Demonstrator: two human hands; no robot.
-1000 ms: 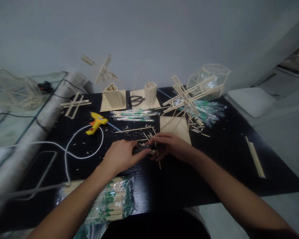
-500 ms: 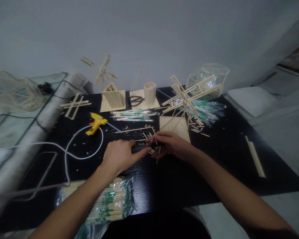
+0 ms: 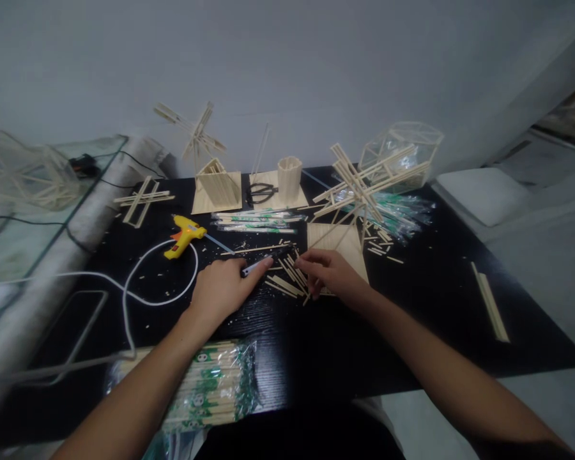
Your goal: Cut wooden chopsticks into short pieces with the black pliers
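Wooden sticks (image 3: 285, 285) between both hands (image 3: 218, 285) (image 3: 334, 276)

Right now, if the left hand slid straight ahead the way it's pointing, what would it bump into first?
Probably the long thin wooden stick lying just beyond the left hand. I can't tell how high the hand is, so it might pass over.

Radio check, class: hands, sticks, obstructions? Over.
Left hand gripping slim tool. Right hand by short sticks, grip unclear. Sticks loose on black table. Wooden board close by.
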